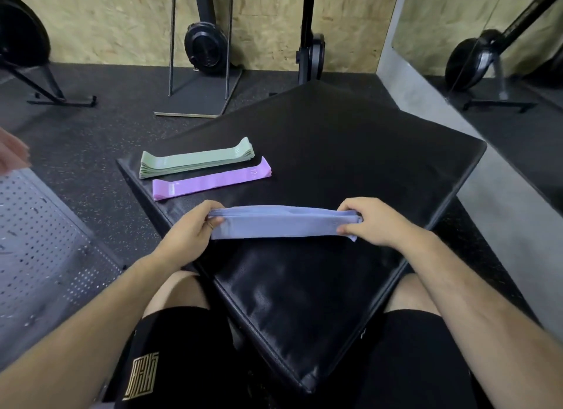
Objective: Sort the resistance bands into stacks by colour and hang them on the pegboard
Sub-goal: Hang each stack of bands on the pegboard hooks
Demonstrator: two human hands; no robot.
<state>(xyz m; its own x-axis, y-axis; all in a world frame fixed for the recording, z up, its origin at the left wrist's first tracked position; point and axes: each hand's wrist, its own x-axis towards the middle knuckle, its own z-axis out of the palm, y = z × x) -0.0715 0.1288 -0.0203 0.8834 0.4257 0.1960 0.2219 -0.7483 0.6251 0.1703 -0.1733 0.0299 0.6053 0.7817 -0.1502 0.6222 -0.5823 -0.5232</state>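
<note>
both hands, left hand (190, 226) and right hand (370, 221), each grip pinching an end of the blue bands (281, 224); long axis spans between them, near the mat's (365, 152) front-left edge.

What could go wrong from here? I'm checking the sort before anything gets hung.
1. The blue bands are held only at their ends by the left hand and right hand; if one end slips, the stack may fan out or spill.
2. Blue and purple bands look alike in colour, so they could get mixed if laid too close.
3. The green bands and the purple ones lie near the pad's left edge; a nudge might knock them off.
</note>
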